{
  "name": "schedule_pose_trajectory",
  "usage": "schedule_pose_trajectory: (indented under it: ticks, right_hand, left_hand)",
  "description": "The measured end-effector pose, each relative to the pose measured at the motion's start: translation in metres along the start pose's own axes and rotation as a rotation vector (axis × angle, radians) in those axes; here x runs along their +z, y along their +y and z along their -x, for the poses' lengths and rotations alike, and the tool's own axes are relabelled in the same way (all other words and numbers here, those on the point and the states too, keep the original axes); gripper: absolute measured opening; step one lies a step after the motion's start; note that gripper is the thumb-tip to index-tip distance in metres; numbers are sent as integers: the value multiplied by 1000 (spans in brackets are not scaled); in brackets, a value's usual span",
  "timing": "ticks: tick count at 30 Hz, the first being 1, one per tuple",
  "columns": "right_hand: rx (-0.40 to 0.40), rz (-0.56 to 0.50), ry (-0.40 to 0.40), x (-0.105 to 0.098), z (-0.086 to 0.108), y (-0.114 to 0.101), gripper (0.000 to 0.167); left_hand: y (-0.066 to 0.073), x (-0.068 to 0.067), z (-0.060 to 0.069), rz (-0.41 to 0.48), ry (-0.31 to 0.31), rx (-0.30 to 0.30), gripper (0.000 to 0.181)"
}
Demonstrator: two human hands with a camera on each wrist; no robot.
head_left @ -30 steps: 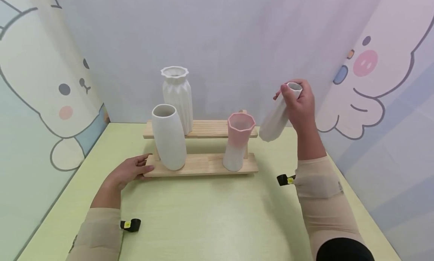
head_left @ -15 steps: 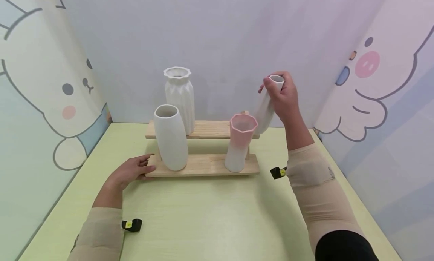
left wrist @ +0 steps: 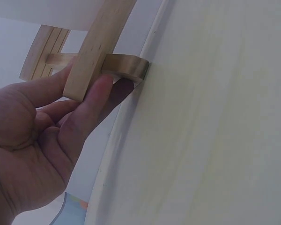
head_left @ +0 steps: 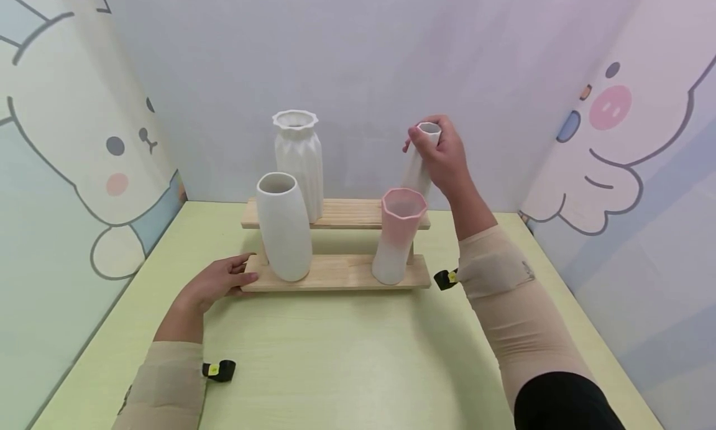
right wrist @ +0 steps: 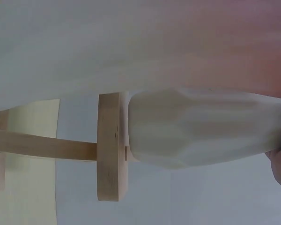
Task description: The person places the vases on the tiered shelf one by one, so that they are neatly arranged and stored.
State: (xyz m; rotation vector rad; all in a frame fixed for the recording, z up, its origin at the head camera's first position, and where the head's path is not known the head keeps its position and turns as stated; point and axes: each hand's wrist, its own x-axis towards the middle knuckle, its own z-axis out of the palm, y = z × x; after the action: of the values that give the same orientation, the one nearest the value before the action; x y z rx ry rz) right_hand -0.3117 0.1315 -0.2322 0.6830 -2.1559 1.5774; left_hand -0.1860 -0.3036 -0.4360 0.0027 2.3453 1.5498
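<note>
My right hand (head_left: 445, 156) grips a slim white faceted vase (head_left: 416, 174) round its neck, over the right end of a two-tier wooden stand's upper board. In the right wrist view the base of this vase (right wrist: 178, 129) is at the board, upright or nearly so; whether it bears weight I cannot tell. The pink-and-white vase (head_left: 394, 247) on the lower board hides its foot in the head view. With thumb and fingers my left hand (head_left: 215, 282) pinches the left end of the wooden stand (head_left: 341, 271), as the left wrist view shows at the board (left wrist: 91, 61).
A smooth white vase (head_left: 284, 231) stands on the lower board's left part. Behind it, on the upper board, is a pleated white vase (head_left: 299, 160) with a wavy rim. The stand rests on a pale yellow-green table (head_left: 324, 355), with cartoon-printed walls around.
My right hand has carried the slim white vase leftward, from beside the stand to the upper board's right end, and it has become more upright. My left hand keeps its hold.
</note>
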Motion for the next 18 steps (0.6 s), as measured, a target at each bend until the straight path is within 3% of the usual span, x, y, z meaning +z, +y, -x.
schedule_pose_trajectory:
  ticks: [6, 18]
  right_hand:
    - [-13, -11, -20, 9, -9, 14, 25]
    - [-9, -28, -38, 16, -11, 16, 31]
  left_hand:
    - [0, 0, 0, 4, 0, 1, 84]
    - [-1, 3, -2, 2, 4, -11, 86]
